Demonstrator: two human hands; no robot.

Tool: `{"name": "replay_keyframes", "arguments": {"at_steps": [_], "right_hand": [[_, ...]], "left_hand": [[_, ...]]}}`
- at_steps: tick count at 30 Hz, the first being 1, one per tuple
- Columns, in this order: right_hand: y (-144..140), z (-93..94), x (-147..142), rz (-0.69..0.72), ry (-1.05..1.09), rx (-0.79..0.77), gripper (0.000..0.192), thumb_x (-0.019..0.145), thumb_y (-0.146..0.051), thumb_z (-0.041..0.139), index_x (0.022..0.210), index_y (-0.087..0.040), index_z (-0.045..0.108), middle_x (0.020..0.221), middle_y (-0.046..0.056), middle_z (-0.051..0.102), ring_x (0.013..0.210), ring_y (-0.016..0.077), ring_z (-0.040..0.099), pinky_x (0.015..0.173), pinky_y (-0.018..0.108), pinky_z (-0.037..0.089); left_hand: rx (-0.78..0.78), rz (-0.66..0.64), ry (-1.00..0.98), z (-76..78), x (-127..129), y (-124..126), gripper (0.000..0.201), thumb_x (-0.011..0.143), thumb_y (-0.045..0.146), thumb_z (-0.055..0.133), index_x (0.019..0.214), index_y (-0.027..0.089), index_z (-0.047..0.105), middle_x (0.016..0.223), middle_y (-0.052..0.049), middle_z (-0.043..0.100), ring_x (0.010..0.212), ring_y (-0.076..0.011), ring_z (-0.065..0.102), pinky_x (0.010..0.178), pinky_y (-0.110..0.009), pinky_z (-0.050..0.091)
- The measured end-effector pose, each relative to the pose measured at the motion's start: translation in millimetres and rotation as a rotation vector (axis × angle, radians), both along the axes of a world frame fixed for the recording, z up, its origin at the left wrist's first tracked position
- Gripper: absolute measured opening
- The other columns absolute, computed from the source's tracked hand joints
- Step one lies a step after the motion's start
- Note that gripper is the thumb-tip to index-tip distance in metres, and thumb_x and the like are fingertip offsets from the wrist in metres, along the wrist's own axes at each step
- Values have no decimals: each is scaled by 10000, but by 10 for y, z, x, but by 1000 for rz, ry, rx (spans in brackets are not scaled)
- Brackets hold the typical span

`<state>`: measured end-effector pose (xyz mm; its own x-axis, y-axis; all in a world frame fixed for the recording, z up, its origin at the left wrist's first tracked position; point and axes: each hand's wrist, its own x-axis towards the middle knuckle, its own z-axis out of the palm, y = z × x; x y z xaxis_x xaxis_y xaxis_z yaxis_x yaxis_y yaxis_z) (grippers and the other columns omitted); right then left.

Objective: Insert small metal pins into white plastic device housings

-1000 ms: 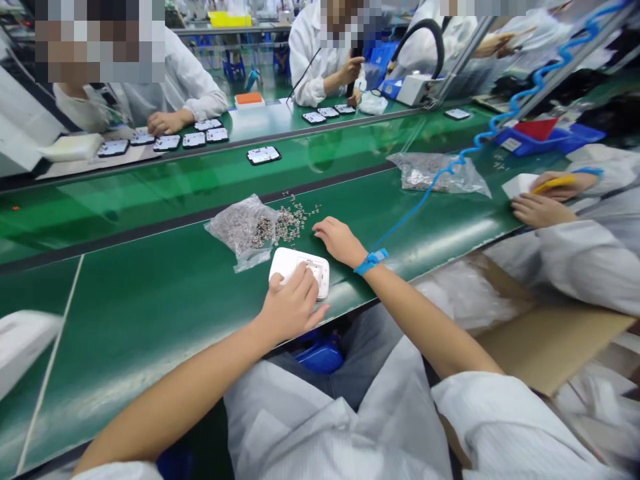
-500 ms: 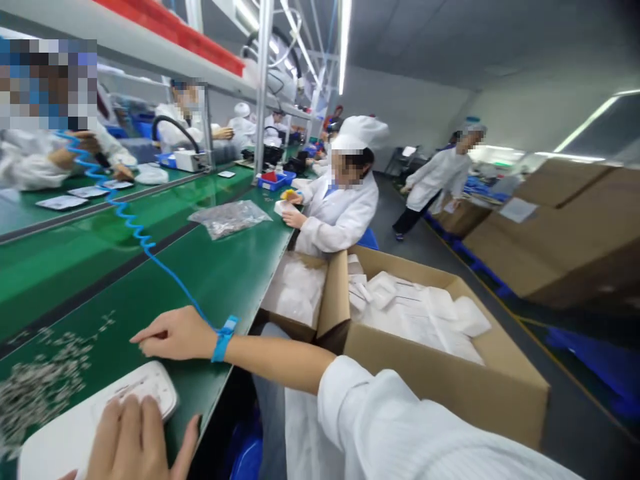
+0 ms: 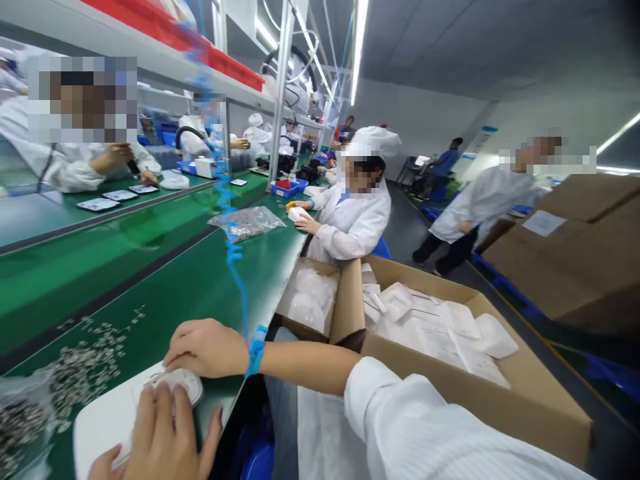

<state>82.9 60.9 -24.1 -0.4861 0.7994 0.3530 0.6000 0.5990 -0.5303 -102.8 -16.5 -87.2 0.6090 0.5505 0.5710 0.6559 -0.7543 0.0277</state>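
Note:
A white plastic housing (image 3: 100, 427) with rounded corners lies on the green bench, a smaller rounded part (image 3: 186, 380) showing at its far end. My left hand (image 3: 165, 433) rests over this end, fingers stretched across it and thumb apart on the right, holding it down. Bent over the housing's far edge is my right hand (image 3: 207, 348), its fingers drawn together; the fingertips are partly hidden, and I cannot see what they hold. A blue wrist strap (image 3: 257, 351) with a coiled cord circles my right wrist. Small metal parts (image 3: 93, 360) lie scattered beyond the housing.
A clear bag of metal parts (image 3: 23, 413) sits at the left. Farther along the green bench (image 3: 200, 280) lies another bag (image 3: 250, 222). Cardboard boxes (image 3: 450, 367) hold white housings on my right. A co-worker (image 3: 350, 220) in white sits at the bench; another person (image 3: 480, 193) walks behind.
My right hand has come from the bench beside the housing onto its far edge. The view has shifted left, and the walking person is nearer.

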Motion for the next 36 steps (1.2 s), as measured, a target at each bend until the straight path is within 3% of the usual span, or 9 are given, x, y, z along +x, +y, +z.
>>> {"name": "replay_keyframes", "arguments": {"at_steps": [4,7,10,15,29,33,36], "right_hand": [[-23,-23,49,1,23,-16,112,930,-240,718,879,-144,744,902,41,727,864,133,668,806,218,502],[-120,-12,60,-32,50,-47,74,903,-195,731,859,-136,739,862,36,715,803,131,638,743,224,477],[-219,12,66,-89,102,-67,74,849,-69,702,846,-134,736,818,28,689,766,134,609,725,242,456],[-205,-26,80,-37,92,-87,108,833,-60,668,784,-152,695,876,43,664,784,148,596,730,272,455],[-92,46,-53,-45,-10,-141,120,808,-61,686,734,-154,667,873,44,643,786,151,578,732,280,454],[59,69,-34,-47,-32,-271,157,740,-147,825,764,-146,670,774,3,623,712,133,561,662,260,417],[162,76,35,39,13,-388,220,713,-183,858,870,-141,710,772,-6,650,702,129,589,655,250,436]], "left_hand": [[125,160,65,162,175,-90,596,940,408,539,1398,27,542,1359,-275,618,1312,-397,546,678,-400,367],[176,161,93,254,220,-206,500,964,376,539,1307,18,604,1345,-251,638,1246,-356,593,713,-421,348],[92,147,157,330,227,-306,407,997,364,499,1210,57,660,1276,-202,687,1242,-318,592,807,-460,351],[-8,146,219,326,240,-318,422,1002,383,475,1236,80,653,1333,-187,653,1294,-305,532,860,-476,340],[-30,147,246,376,257,-339,413,991,361,508,1246,69,649,1312,-205,645,1251,-327,543,850,-467,367],[-25,147,254,389,265,-344,407,997,352,498,1237,61,651,1326,-210,638,1248,-326,545,837,-459,372],[-26,164,249,389,268,-352,406,998,349,497,1247,65,645,1347,-206,630,1252,-322,541,845,-462,371]]}}
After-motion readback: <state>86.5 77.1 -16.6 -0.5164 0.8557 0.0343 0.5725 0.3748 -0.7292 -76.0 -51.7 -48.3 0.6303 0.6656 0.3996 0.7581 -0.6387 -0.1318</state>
